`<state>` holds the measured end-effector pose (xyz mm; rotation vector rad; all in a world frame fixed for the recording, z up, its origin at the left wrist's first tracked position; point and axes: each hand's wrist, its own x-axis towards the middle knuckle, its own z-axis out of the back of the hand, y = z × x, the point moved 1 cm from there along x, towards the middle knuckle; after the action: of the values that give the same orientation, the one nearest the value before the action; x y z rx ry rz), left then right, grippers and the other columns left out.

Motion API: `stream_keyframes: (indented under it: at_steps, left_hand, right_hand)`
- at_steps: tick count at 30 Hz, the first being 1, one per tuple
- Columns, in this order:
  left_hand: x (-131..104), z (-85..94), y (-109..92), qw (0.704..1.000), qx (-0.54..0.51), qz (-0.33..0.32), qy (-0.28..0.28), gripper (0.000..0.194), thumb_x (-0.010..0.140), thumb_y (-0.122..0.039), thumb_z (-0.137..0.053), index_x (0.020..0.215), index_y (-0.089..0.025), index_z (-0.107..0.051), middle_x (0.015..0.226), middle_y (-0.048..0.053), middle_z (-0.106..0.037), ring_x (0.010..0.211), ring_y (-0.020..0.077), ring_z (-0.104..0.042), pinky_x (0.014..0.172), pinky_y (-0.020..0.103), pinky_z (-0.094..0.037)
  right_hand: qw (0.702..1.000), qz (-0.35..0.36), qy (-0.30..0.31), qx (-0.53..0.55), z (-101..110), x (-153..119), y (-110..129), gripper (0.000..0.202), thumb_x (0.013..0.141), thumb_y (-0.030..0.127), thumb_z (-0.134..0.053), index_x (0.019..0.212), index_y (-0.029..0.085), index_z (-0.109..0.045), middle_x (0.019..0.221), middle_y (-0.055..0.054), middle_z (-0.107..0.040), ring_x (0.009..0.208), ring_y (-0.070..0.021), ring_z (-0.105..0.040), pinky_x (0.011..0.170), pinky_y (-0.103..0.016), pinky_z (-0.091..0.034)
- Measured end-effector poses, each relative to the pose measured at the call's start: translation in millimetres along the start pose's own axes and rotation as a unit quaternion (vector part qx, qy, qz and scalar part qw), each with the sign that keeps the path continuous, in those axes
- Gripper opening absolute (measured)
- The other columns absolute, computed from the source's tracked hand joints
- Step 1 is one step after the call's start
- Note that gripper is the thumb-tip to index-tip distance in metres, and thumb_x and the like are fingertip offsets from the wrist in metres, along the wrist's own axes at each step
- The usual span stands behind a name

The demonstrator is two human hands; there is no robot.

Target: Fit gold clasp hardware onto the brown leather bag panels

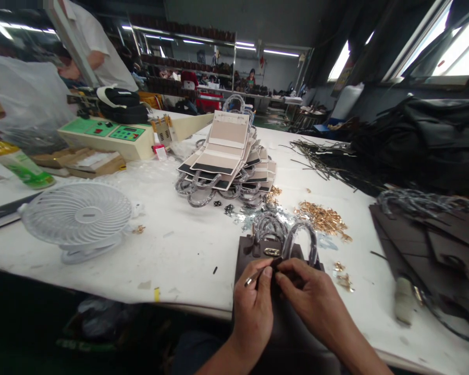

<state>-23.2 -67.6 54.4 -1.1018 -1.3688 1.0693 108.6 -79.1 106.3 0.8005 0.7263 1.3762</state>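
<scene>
A dark brown bag piece [244, 252] with plastic-wrapped handles [303, 229] and a gold clasp [272, 252] lies at the table's front edge. Over it, my left hand [254, 302] is closed around a small dark strip with a shiny metal end [249, 282]. My right hand [310, 291] pinches at the same spot, its thumb and index finger close to the left fingertips. What lies between the right fingers is too small and dark to name.
Stacked beige panels [229, 130] stand behind the bag, near gold hardware [324, 216]. A white fan [78, 213] and green-panelled machine [109, 136] are left. Brown pieces [406, 255] and a roll [404, 301] lie right. A person [101, 47] stands back left.
</scene>
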Motion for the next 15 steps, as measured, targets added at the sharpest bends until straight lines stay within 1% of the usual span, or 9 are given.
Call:
stream_keyframes:
  at_steps: [4, 7, 9, 11, 13, 15]
  left_hand:
    - [0, 0.8, -1, 1.000, 0.012, -0.027, 0.010, 0.022, 0.100, -0.030, -0.055, 0.111, -0.025, -0.074, 0.111, 0.007, -0.074, 0.105, 0.0226, -0.068, 0.098, 0.034, -0.051]
    - [1, 2.5, -1, 0.998, 0.010, -0.052, 0.020, 0.023, 0.100, -0.029, -0.055, 0.112, -0.024, -0.073, 0.112, 0.008, -0.073, 0.107, 0.0235, -0.067, 0.098, 0.035, -0.051]
    - [4, 3.9, 0, 0.998, 0.009, -0.061, 0.018, 0.023, 0.100, -0.029, -0.055, 0.112, -0.024, -0.074, 0.112, 0.008, -0.073, 0.108, 0.0238, -0.067, 0.099, 0.035, -0.051]
    - [7, 4.9, 0, 0.999, 0.007, -0.049, 0.008, 0.023, 0.099, -0.032, -0.056, 0.111, -0.025, -0.075, 0.113, 0.008, -0.073, 0.108, 0.0240, -0.067, 0.099, 0.035, -0.051]
    - [10, 5.3, 0, 1.000, 0.005, -0.023, -0.001, 0.024, 0.098, -0.036, -0.057, 0.110, -0.024, -0.075, 0.113, 0.008, -0.074, 0.107, 0.0245, -0.068, 0.098, 0.036, -0.052]
    - [13, 4.9, -1, 1.000, 0.010, -0.006, -0.004, 0.027, 0.097, -0.040, -0.059, 0.109, -0.023, -0.076, 0.112, 0.008, -0.075, 0.107, 0.0253, -0.069, 0.097, 0.037, -0.053]
  right_hand:
    - [1.000, -0.015, 0.003, 0.021, -1, 3, -2, 0.015, 0.091, 0.036, -0.059, 0.095, 0.024, -0.066, 0.077, 0.000, -0.073, 0.064, -0.0173, -0.069, 0.063, -0.027, -0.055]
    - [0.997, -0.037, -0.008, 0.062, -5, 7, -7, 0.020, 0.091, 0.037, -0.060, 0.105, 0.023, -0.061, 0.076, 0.000, -0.072, 0.065, -0.0176, -0.071, 0.061, -0.026, -0.056]
    - [0.997, -0.043, -0.016, 0.069, -7, 8, -8, 0.025, 0.089, 0.037, -0.063, 0.109, 0.024, -0.058, 0.076, 0.001, -0.072, 0.065, -0.0176, -0.071, 0.061, -0.026, -0.056]
    - [0.996, -0.042, -0.016, 0.072, -8, 9, -7, 0.025, 0.090, 0.038, -0.062, 0.110, 0.024, -0.058, 0.078, 0.001, -0.072, 0.065, -0.0173, -0.072, 0.062, -0.027, -0.057]
    - [0.996, -0.038, -0.003, 0.080, -8, 9, -4, 0.023, 0.092, 0.038, -0.060, 0.109, 0.023, -0.059, 0.080, 0.000, -0.072, 0.066, -0.0169, -0.072, 0.063, -0.027, -0.057]
    - [0.996, -0.030, 0.005, 0.089, -8, 12, -2, 0.019, 0.092, 0.034, -0.058, 0.108, 0.023, -0.059, 0.083, 0.000, -0.073, 0.066, -0.0160, -0.072, 0.063, -0.026, -0.056]
